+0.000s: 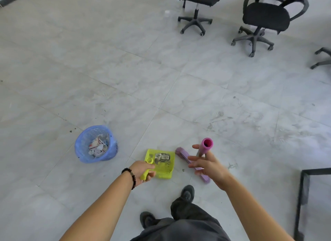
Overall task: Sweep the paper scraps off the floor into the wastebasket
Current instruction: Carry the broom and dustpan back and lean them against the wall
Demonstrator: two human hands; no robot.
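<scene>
The left hand (143, 170) is closed on the yellow dustpan (162, 164) handle, while the right hand (207, 164) is spread open beside the pink broom handle (206, 145) (not clasping it). Unsupported, the broom may topple. The paper scraps (99, 145) sit in the blue wastebasket (84, 144) on the floor (161, 79).

No text can be read anywhere; the yellow-green dustpan (162, 166) bears a worn sticker (162, 158) with a barcode, its digits too small to make out; printed paper scraps (98, 145) in the blue wastebasket (84, 147) show red marks, illegible.
</scene>
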